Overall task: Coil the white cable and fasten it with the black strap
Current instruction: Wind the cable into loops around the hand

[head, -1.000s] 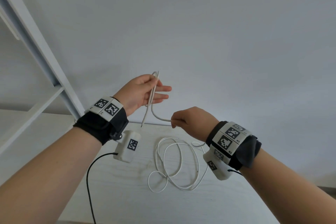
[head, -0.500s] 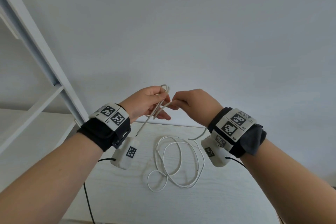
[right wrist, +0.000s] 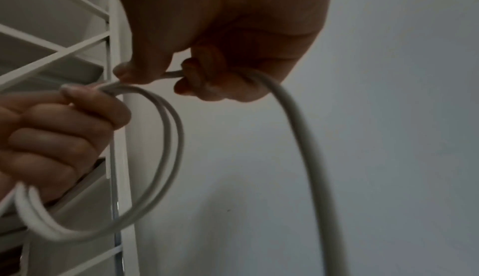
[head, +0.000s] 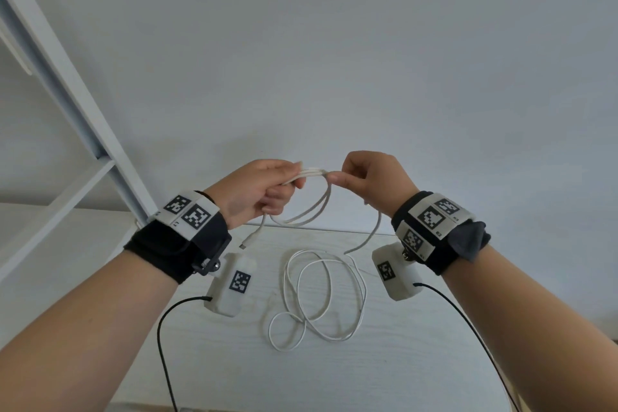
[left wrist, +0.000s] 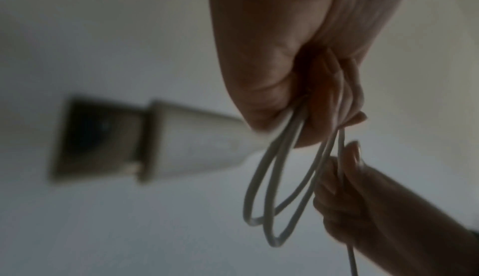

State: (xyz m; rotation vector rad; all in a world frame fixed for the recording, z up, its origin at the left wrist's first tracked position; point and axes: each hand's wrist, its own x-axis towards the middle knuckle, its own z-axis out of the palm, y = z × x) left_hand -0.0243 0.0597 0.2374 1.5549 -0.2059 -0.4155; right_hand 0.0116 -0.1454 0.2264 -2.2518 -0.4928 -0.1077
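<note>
White cable point(head: 322, 298) loops hang from my left hand point(head: 257, 192), fingers curled round them; my right hand point(head: 371, 179) pinches the next strand (the rest lies on the table point(head: 384, 375)).

bare forearms wear black wrist straps point(head: 174, 244) with checkered markers, white camera boxes point(head: 232, 283), black leads.

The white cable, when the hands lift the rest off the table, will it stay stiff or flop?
Likely floppy: the white cable sags in loops below the left hand and right hand. Probably light, since a fingertip pinch holds it. Loose loops may spring open.
</note>
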